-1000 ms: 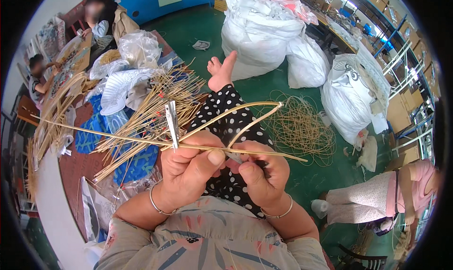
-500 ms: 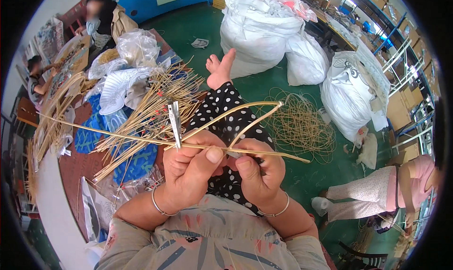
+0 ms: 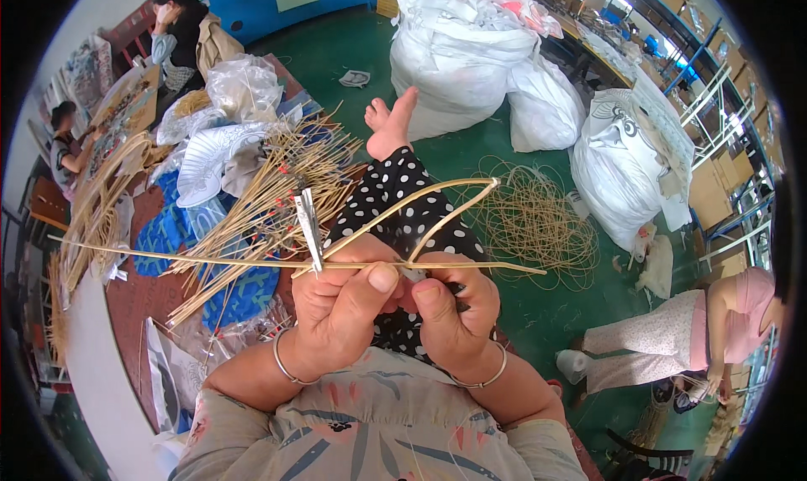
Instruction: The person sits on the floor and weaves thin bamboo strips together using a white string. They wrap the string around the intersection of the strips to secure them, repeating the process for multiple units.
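Note:
A bamboo strip frame (image 3: 437, 183), bent into a pointed loop, crosses in front of me. A long straight strip (image 3: 193, 259) runs along its base and sticks out far to the left. My left hand (image 3: 340, 304) pinches that strip between thumb and fingers, left of where a loop end meets it. A slim silver metal tool (image 3: 308, 229), its kind unclear, stands against this hand's fingers and crosses the strip. My right hand (image 3: 458, 313) is closed at the joint, thumb pressed on the fingers. A small pale bit shows between the hands; whether it is thread or tape is unclear.
A heap of cut bamboo sticks (image 3: 252, 203) and plastic bags (image 3: 244, 86) cover the table at left. Coiled thin strips (image 3: 538, 220) lie on the green floor. Big white sacks (image 3: 462, 60) stand ahead. One person (image 3: 723, 321) is at right; two more sit at far left.
The strip has tilted so its left end sits lower and its right end higher. My right hand has shifted slightly left. The person at right has moved their arms.

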`<state>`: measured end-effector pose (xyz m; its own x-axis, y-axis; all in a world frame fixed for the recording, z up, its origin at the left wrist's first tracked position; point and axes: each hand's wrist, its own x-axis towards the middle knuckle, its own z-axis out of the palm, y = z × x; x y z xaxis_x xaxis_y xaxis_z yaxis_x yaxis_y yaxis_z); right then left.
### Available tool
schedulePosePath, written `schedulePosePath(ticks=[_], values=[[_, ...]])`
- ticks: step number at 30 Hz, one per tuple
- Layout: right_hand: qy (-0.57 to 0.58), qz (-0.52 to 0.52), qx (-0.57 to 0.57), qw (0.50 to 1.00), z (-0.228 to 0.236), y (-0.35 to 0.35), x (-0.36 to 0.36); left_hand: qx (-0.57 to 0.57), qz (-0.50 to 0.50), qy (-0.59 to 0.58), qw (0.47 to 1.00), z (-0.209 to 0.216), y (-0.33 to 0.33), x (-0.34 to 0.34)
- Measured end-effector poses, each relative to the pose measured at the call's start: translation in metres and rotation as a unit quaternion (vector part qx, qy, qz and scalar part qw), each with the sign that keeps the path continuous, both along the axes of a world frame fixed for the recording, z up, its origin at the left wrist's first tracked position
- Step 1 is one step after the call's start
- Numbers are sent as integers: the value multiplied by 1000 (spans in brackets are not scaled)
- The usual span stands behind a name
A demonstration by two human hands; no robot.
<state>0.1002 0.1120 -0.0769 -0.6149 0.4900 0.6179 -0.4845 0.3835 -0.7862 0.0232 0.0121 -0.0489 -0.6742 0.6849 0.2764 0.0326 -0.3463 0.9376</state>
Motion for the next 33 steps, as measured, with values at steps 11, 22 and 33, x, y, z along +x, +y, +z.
schedulePosePath(ticks=[11,22,33], values=[[-28,35,50,998,7,6,0,15,15,15,1000,-5,-1,-4],[-143,58,21,988,-21,32,15,7,-32,-32,999,7,-11,-22],[-144,179,-131,964,26,66,22,-91,-178,-44,979,28,-13,-19]])
